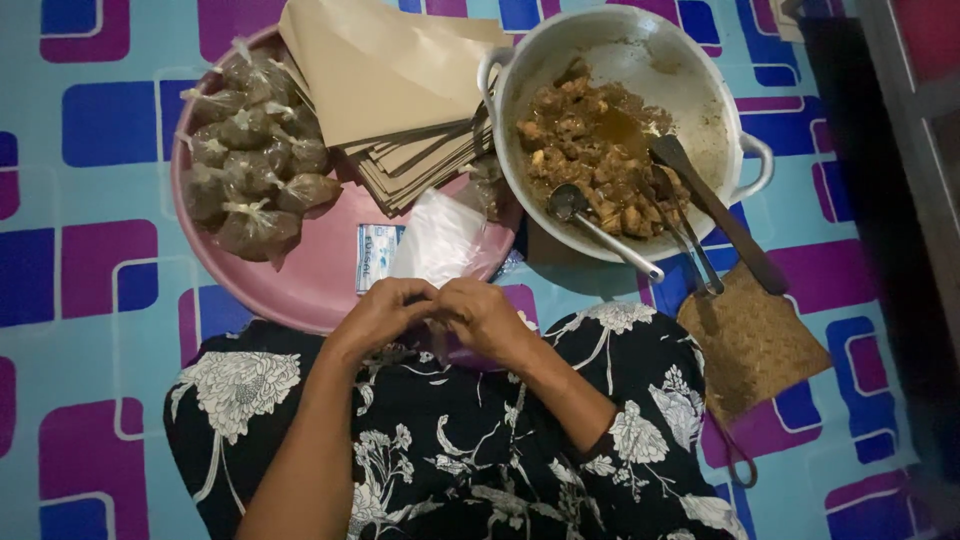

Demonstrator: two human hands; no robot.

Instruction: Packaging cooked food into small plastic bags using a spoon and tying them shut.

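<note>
**Both hands busy on one small clear bag**

Your left hand (385,308) and your right hand (482,315) meet in front of you, just above your flowered dress (450,440). The fingers of both hands curl in and pinch at the same spot. Something thin and clear peeks out between them. It looks like a small plastic bag (436,322), but your fingers hide most of it, so I cannot be sure.

To do this step well, I think you should keep both pinches close together. Rub the thin plastic gently so it does not rip. Hold it over your lap, near the pink tray (310,280), so nothing falls on the floor mat (100,300).

Which way does the bag point? I cannot tell. Too little of it shows to see its long side or its open end.

On the tray sits a heap of filled, knotted bags (250,160) with brown food inside. Beside them lies a stack of brown paper sheets (390,90). A pile of empty clear bags (440,235) lies on the tray's near edge, just past your hands, next to a little blue and white packet (376,255).

To the right is a big white pot (720,110) of brown meat stew (595,150). A spoon (600,225), a fork (685,235) and a flat turner (715,210) rest in it. A woven brown mat (750,340) lies by the pot.
</note>
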